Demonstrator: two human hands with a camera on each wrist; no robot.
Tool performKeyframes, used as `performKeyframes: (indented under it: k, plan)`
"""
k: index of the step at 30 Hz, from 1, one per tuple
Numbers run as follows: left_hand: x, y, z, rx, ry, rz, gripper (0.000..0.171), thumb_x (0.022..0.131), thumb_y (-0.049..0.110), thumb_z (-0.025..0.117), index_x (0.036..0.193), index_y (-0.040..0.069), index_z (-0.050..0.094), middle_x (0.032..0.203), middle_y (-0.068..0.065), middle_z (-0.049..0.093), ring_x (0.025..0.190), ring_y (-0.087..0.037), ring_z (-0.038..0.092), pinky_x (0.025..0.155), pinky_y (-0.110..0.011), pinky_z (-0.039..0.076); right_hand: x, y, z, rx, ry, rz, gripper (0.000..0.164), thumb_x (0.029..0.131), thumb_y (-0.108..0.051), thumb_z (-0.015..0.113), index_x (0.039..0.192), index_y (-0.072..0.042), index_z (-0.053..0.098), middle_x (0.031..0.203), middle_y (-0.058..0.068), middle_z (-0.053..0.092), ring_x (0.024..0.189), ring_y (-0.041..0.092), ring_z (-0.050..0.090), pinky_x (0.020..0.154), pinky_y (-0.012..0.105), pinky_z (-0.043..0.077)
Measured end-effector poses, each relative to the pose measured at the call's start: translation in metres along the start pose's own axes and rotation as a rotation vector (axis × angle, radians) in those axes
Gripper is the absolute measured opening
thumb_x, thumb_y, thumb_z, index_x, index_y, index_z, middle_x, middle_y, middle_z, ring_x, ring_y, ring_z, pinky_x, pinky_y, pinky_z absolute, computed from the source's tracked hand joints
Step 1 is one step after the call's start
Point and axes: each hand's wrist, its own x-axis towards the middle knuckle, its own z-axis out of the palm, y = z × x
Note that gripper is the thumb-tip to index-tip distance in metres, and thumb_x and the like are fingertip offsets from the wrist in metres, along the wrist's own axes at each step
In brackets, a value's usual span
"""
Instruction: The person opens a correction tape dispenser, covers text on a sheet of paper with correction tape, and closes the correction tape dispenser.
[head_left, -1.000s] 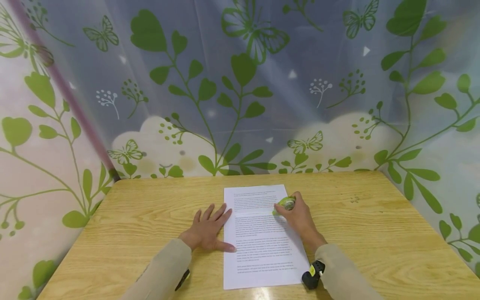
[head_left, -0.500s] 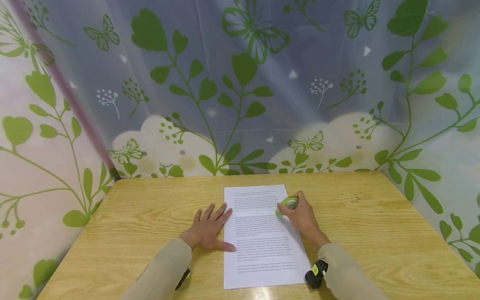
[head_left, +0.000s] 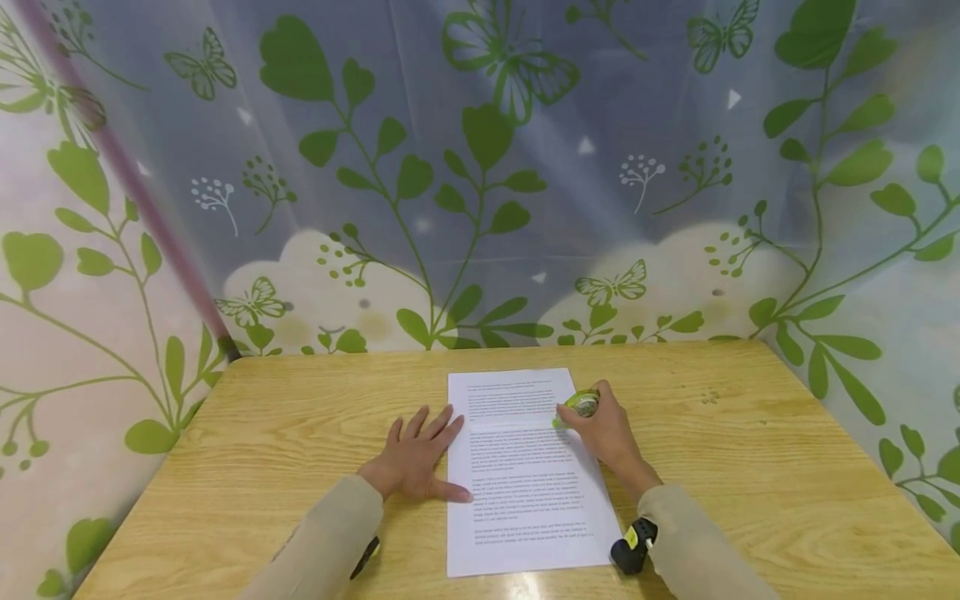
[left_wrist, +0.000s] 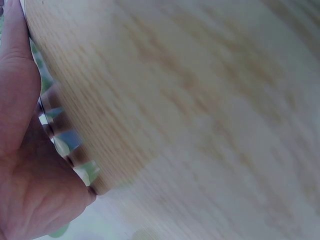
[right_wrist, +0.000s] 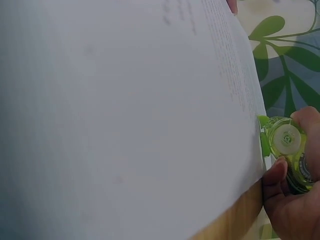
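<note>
A printed sheet of paper [head_left: 525, 558] lies on the wooden table in front of me. My left hand [head_left: 414, 458] rests flat with fingers spread, its fingertips and thumb over the sheet's left edge. In the left wrist view, the left hand [left_wrist: 30, 165] shows at the left border. Between thumb and fingers, my right hand [head_left: 611, 433] holds a green see-through correction tape dispenser [head_left: 583, 403], its tip at the paper near the right edge. The right wrist view shows the correction tape [right_wrist: 287, 140] tilted against the sheet, with the right hand [right_wrist: 300, 205] around it.
The wooden table [head_left: 300, 400] extends on both sides of the sheet. Behind it hangs a curtain [head_left: 420, 250] with green leaves and butterflies. A black strapped device [head_left: 633, 546] sits at the right wrist, close to the paper's lower right corner.
My right hand has shifted slightly to the right across the paper with the correction tape, mostly in the first half second. The left hand and the sheet have stayed in place.
</note>
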Motion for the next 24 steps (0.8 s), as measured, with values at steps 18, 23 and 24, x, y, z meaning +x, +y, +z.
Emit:
performKeyframes:
  k: [18,23,24]
  plan:
    - [0.001,-0.001,-0.001,-0.018,-0.002,0.008,0.112,0.068,0.081,0.057,0.154,0.022,0.017,0.16,-0.003,0.008,0.143,-0.038,0.002,0.107,-0.063,0.005,0.001,0.004,-0.001,0.016,0.006,0.005,0.046,0.088,-0.032,0.07,0.108,-0.002,0.04,0.095,0.014,0.056,0.077,0.021,0.054,0.061,0.03,0.045]
    - [-0.001,0.0,-0.002,-0.017,-0.005,0.01,0.112,0.069,0.081,0.057,0.155,0.021,0.016,0.16,-0.004,0.007,0.143,-0.039,0.003,0.107,-0.063,0.005,0.005,0.017,-0.006,0.207,0.021,0.082,0.053,0.089,-0.043,0.065,0.113,-0.003,0.04,0.087,0.011,0.056,0.07,0.018,0.054,0.061,0.027,0.046]
    - [-0.001,0.0,-0.002,-0.017,-0.005,0.009,0.112,0.069,0.081,0.057,0.155,0.021,0.016,0.16,-0.004,0.007,0.143,-0.039,0.003,0.107,-0.063,0.005,0.006,0.019,-0.007,0.261,0.023,0.103,0.054,0.09,-0.044,0.064,0.114,-0.003,0.04,0.085,0.01,0.056,0.067,0.017,0.054,0.059,0.026,0.046]
